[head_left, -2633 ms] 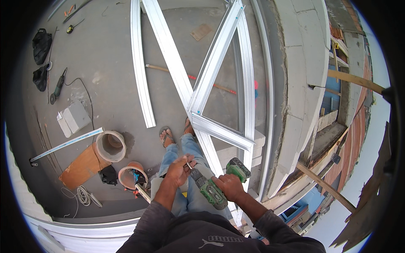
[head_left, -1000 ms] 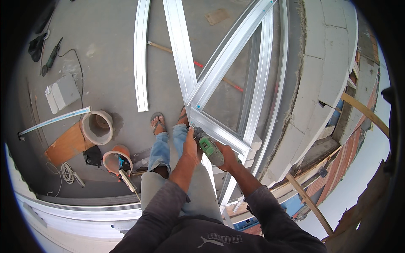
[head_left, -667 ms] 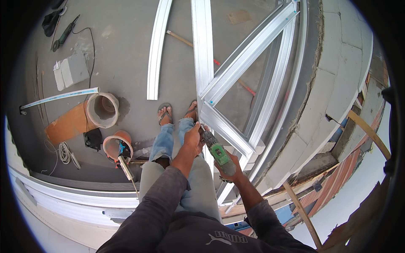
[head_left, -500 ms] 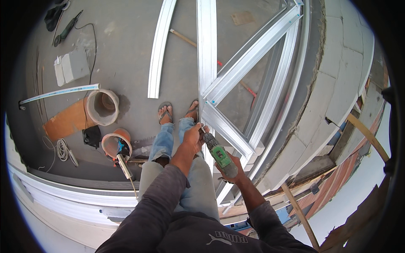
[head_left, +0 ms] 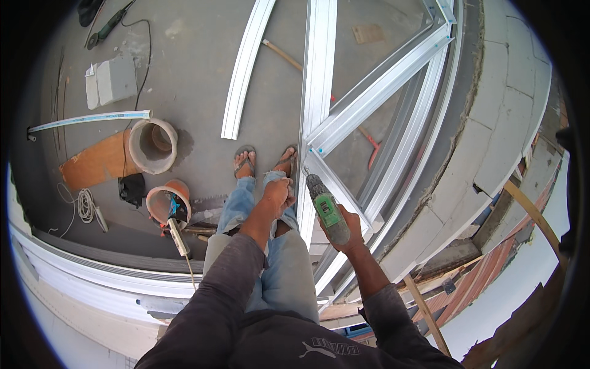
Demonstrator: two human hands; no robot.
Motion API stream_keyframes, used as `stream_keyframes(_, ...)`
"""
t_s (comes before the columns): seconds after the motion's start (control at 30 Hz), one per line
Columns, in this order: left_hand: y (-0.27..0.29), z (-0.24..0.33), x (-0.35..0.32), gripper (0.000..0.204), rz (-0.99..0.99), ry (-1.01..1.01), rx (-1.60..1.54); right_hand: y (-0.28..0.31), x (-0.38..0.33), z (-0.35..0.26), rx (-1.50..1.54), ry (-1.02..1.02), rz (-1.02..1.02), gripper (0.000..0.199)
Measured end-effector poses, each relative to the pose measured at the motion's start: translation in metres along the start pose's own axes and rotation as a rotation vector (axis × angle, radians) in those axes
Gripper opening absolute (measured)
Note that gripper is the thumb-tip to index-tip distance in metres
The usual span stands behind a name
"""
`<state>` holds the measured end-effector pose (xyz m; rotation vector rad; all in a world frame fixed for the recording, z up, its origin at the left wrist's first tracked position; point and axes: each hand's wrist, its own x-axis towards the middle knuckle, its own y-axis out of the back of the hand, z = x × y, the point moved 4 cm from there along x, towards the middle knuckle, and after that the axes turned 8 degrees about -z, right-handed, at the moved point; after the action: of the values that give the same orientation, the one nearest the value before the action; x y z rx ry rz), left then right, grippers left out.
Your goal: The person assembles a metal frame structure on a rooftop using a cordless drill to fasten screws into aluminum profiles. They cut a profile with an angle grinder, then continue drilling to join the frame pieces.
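Observation:
My right hand (head_left: 349,232) grips a green and black cordless drill (head_left: 327,212). Its bit points away from me, up to the joint where a short silver metal channel (head_left: 335,179) meets a long upright channel (head_left: 318,67). Whether the tip touches the metal I cannot tell. Blue-green screw heads show at that joint. My left hand (head_left: 279,192) is closed above my knee, just left of the long channel, apart from the drill; anything inside its fingers is hidden. A diagonal channel (head_left: 381,92) runs from the joint to the upper right.
A loose metal channel (head_left: 244,74) lies left of the frame. Further left are a grey bucket (head_left: 153,146), an orange bucket (head_left: 167,203) with tools, a caulking gun (head_left: 178,238), coiled cable (head_left: 86,206), white blocks (head_left: 112,82) and an angle grinder (head_left: 107,29). A block wall (head_left: 485,129) borders the right.
My left hand has come away from the drill's front end toward my knee. The drill has shifted slightly right, its bit now at the channel joint. The view has shifted a little.

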<state>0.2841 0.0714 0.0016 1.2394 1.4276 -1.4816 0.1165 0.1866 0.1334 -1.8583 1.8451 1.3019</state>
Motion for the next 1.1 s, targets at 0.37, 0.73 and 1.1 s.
stream_keyframes(0.37,-0.068,0.0,-0.02,0.045,-0.216,-0.132,-0.145,-0.002,0.056,0.006,-0.051,-0.089,0.092,0.046)
stream_keyframes(0.73,-0.063,-0.003,-0.009,0.037,-0.232,-0.16,-0.344,0.011,0.074,-0.006,-0.337,-0.215,-0.068,0.045)
stream_keyframes(1.1,-0.071,-0.002,-0.003,0.04,-0.12,-0.103,-0.318,-0.003,0.071,0.009,0.208,-0.111,0.141,0.034)
